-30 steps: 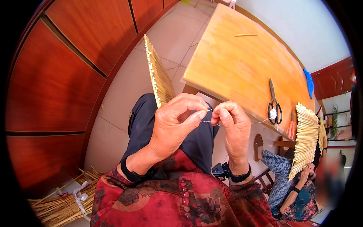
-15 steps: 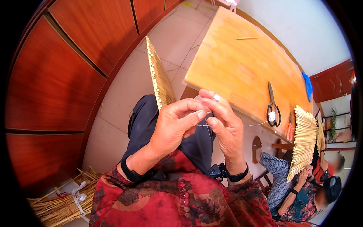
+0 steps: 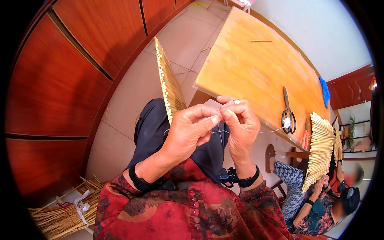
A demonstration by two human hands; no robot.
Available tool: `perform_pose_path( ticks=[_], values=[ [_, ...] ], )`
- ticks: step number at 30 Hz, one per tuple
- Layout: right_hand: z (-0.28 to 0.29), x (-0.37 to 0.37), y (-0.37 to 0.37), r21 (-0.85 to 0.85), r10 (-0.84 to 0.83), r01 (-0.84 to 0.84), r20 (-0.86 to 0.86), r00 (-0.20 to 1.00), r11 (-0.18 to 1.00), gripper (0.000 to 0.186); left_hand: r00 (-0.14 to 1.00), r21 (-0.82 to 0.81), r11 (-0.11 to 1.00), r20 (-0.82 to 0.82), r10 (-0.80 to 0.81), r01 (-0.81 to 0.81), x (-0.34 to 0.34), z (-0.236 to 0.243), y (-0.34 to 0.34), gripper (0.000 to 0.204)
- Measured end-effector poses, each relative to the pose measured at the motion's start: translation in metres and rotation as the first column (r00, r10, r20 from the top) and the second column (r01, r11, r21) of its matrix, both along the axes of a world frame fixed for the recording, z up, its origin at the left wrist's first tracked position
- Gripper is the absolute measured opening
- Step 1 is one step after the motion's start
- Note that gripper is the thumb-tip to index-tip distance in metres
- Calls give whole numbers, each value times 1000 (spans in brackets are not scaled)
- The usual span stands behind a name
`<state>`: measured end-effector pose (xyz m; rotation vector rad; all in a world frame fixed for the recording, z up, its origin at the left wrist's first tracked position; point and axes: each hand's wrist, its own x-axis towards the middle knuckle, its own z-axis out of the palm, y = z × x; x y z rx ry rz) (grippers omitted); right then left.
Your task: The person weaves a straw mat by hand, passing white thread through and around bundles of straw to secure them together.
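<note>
My left hand (image 3: 188, 127) and my right hand (image 3: 242, 126) meet above my lap, thumbs and fingertips pinched together on a thin white thread (image 3: 270, 131). Loose lengths of it hang below the fingers. One end runs right to a small white ball of thread (image 3: 287, 123), which lies on the handles of black scissors (image 3: 286, 102) on the table. Whether a needle is between my fingertips cannot be made out. Just beyond my left hand, a panel of straw-coloured stalks (image 3: 172, 78) stands on edge by my knee.
The wooden table (image 3: 240, 68) carries a single loose stalk (image 3: 261, 40), an orange-handled tool (image 3: 305, 139) and a blue cloth (image 3: 324, 93). A bundle of stalks (image 3: 68, 218) lies at lower left, beside red cabinets (image 3: 48, 100). At right, a co-worker holds another stalk panel (image 3: 320, 150).
My right hand has turned, and its fingers have curled in closer to my left fingertips. The thread between and below the hands has shifted. The table things stay put.
</note>
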<state>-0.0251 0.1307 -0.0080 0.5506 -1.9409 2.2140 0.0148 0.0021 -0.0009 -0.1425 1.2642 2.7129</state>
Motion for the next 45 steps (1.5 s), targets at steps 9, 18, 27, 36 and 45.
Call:
perform_pose_path(
  ticks=[9, 18, 27, 36, 45],
  values=[
    [2, -14, 23, -381, 351, -236, 266, 898, 894, 15, 1000, -85, 996, -2, 25, -25, -1, 0, -4, 6],
    [-4, -3, 11, -88, 307, -297, 151, 940, 951, 14, 1000, -55, 998, 11, 14, -14, 0, 0, -3, 9],
    [0, 4, -2, -152, 136, -120, 97, 986, 981, 4, 999, 28, 1000, 33, -1, 0, -1, 1, -1, 8],
    [-2, 6, -4, -340, 139, -60, 214, 967, 938, 7, 998, -44, 997, -10, 65, -65, -3, 0, 4, 6],
    [-3, 7, 7, -411, 184, -36, 327, 927, 911, 12, 984, -117, 982, -118, 135, -148, -3, -3, 4, 6]
  ],
)
